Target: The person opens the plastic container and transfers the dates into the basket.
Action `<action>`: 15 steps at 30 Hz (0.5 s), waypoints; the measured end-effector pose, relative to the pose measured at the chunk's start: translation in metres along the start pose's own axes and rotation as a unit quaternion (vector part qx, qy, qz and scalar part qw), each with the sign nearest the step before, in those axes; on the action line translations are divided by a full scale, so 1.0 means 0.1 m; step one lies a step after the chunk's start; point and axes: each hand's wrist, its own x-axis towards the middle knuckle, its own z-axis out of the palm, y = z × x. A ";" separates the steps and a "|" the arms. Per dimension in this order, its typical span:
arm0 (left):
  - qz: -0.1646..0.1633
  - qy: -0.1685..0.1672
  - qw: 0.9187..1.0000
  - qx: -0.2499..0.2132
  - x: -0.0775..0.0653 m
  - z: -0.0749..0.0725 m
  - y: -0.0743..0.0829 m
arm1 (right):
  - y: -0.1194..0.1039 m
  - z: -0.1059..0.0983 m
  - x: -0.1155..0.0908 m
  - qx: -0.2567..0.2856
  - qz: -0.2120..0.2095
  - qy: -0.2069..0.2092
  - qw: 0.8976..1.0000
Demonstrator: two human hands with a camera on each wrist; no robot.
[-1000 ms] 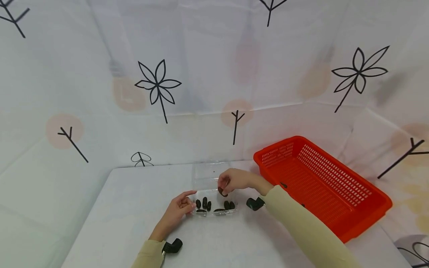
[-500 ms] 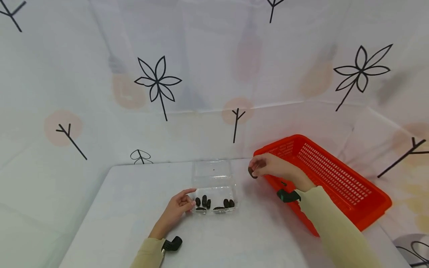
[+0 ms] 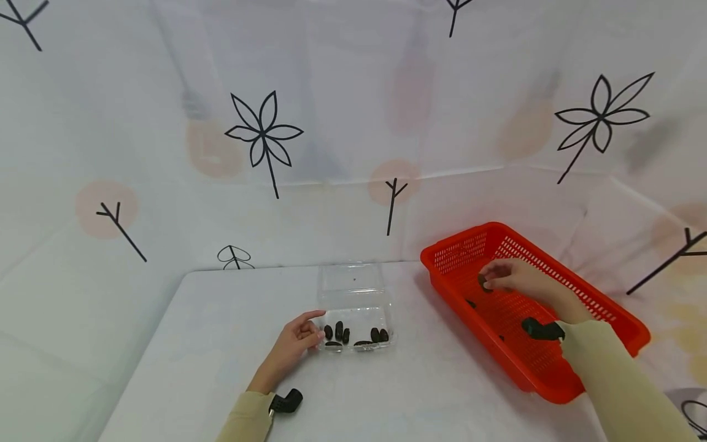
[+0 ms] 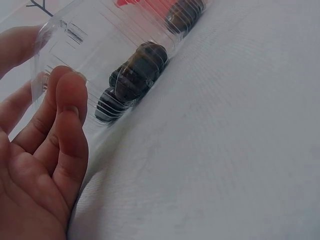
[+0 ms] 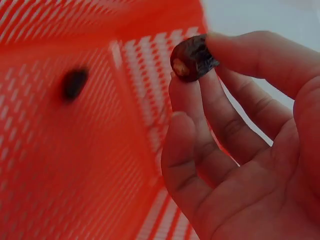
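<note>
Moved right hand (image 3: pixel 525 281) since the earlier frame, from just outside the left rim to over the red basket (image 3: pixel 486 333). Pinching one date-like piece (image 5: pixel 192 59) between thumb and fingertips, with other fingers loosely bent; can't tell height above basket floor. Kept left hand (image 3: pixel 294 341) at left end of clear box (image 3: pixel 358 319), with index stretched and others bent; can't tell if gripping or just touching. More dark pieces (image 3: pixel 339 330) inside box, loose piece (image 5: pixel 75 84) in basket. Could drop early if wrinkled skin slips from so narrow a pinch, or roll if let go near a wall. Could tip or drag probably light box by leaning on its end. Watch sleeve (image 3: pixel 613 368) against basket's near end; open room between basket walls, bare table (image 3: pixel 420 374) between box and basket, printed cloth (image 3: pixel 331 230) close behind both
</note>
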 end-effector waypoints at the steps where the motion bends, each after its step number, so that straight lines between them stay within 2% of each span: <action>1: 0.000 0.000 1.000 0.001 0.00 0.00 0.00 | 0.06 -0.03 -0.02 0.005 0.011 0.001 1.000; 9: 0.003 -0.002 1.000 0.006 0.01 0.00 -0.01 | 0.47 -0.17 -0.14 0.001 0.071 0.004 0.997; 15: 0.003 0.004 1.000 0.009 0.08 -0.03 -0.26 | 0.61 -0.21 -0.17 0.001 0.090 0.002 0.996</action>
